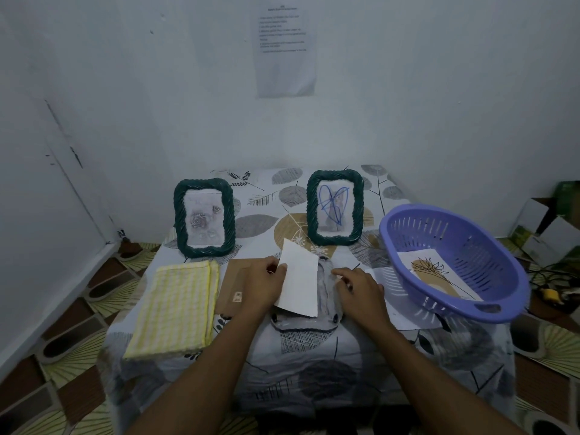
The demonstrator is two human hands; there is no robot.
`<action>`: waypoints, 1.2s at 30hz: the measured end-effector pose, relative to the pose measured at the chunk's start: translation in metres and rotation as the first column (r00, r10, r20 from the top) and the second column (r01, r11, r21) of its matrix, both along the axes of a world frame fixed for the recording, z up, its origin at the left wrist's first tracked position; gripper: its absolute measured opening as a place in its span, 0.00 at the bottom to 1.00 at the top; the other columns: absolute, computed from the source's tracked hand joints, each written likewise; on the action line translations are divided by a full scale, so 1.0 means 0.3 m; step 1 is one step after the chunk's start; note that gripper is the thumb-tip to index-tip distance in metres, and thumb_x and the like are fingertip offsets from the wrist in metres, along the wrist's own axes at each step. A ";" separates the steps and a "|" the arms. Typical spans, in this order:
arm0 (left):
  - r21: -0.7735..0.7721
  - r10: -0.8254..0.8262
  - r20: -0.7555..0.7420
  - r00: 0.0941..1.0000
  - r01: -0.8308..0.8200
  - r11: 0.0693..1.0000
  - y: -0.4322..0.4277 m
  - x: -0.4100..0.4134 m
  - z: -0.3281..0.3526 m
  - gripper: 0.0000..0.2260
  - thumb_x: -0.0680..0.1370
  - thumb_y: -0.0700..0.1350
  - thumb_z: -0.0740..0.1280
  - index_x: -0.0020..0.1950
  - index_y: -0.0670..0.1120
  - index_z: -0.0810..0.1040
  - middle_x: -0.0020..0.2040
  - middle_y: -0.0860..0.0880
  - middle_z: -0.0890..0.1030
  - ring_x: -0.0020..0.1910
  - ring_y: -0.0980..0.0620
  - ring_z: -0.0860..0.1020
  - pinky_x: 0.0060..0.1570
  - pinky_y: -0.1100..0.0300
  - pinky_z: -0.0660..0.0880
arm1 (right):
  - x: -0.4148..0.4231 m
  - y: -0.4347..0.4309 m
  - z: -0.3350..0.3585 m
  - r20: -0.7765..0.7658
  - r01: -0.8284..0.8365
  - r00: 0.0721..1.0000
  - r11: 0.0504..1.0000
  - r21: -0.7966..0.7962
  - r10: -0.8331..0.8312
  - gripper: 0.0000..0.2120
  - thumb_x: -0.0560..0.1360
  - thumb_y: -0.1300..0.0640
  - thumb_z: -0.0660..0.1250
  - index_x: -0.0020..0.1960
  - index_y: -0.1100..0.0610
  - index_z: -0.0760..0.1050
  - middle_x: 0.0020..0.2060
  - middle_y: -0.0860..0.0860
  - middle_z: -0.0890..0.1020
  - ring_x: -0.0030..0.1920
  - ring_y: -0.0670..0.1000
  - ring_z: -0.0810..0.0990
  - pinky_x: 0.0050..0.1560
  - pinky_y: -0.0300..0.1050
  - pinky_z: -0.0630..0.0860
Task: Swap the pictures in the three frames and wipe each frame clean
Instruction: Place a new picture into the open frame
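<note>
Two green twisted-rim frames stand upright at the back: the left frame [204,216] shows a rose picture, the right frame [335,207] a blue scribbled heart. A third frame [328,293] lies flat at the table's middle. My left hand [263,282] pinches the left edge of a white picture sheet [299,281], its blank side up, tilted over the flat frame. My right hand [357,288] rests on that frame's right side with its fingers loosely bent. A brown backing board [233,282] lies left of the frame, partly under my left hand. A folded yellow checked cloth [177,306] lies further left.
A purple plastic basket [464,233] sits tilted at the right with a plant drawing [436,271] inside it. White paper [408,318] lies under its near side. The leaf-print tablecloth [314,365] covers a small table against the wall. Cardboard boxes [546,227] stand on the floor at right.
</note>
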State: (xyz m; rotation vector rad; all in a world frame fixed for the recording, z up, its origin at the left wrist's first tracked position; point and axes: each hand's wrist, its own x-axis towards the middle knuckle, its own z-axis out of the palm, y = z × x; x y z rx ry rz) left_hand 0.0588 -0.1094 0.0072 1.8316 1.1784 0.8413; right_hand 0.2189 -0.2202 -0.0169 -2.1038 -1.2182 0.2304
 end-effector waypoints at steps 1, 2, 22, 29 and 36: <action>-0.041 -0.020 0.053 0.998 0.023 0.999 0.000 0.001 0.011 0.06 0.78 0.40 0.65 0.43 0.42 0.79 0.38 0.49 0.80 0.38 0.53 0.76 0.36 0.62 0.71 | 0.005 0.000 0.010 -0.027 -0.005 1.000 1.000 0.024 0.005 0.15 0.78 0.59 0.59 0.61 0.50 0.78 0.53 0.51 0.80 0.54 0.54 0.77 0.58 0.51 0.71; -0.072 -0.024 0.105 0.994 0.031 0.997 0.004 0.003 0.020 0.03 0.78 0.40 0.66 0.46 0.42 0.79 0.41 0.47 0.81 0.40 0.50 0.79 0.38 0.60 0.74 | 0.011 0.000 0.022 -0.043 -0.007 0.999 0.999 0.049 0.009 0.15 0.78 0.61 0.60 0.61 0.52 0.78 0.54 0.53 0.80 0.54 0.55 0.77 0.56 0.49 0.73; -0.234 -0.096 0.252 0.963 0.157 0.959 -0.169 0.268 0.041 0.05 0.75 0.35 0.67 0.42 0.44 0.74 0.43 0.39 0.82 0.42 0.41 0.82 0.43 0.44 0.80 | 0.132 -0.218 0.272 0.344 0.040 0.936 0.995 0.091 -0.069 0.13 0.76 0.55 0.64 0.60 0.52 0.78 0.56 0.51 0.80 0.56 0.54 0.74 0.51 0.50 0.74; -0.392 -0.091 0.155 0.984 0.146 0.908 -0.225 0.394 -0.038 0.04 0.73 0.37 0.68 0.41 0.44 0.74 0.43 0.40 0.83 0.41 0.41 0.82 0.39 0.43 0.81 | 0.284 -0.317 0.288 0.271 0.021 0.962 0.977 -0.210 0.037 0.12 0.77 0.47 0.65 0.53 0.53 0.80 0.44 0.52 0.84 0.41 0.51 0.80 0.45 0.51 0.79; -0.325 -0.086 0.073 0.994 0.106 0.940 -0.287 0.491 -0.049 0.08 0.73 0.40 0.68 0.36 0.47 0.72 0.40 0.45 0.82 0.42 0.44 0.80 0.47 0.50 0.79 | 0.311 -0.301 0.323 0.236 -0.019 0.971 0.995 -0.095 0.041 0.13 0.78 0.49 0.66 0.55 0.57 0.81 0.46 0.53 0.85 0.44 0.52 0.81 0.48 0.48 0.78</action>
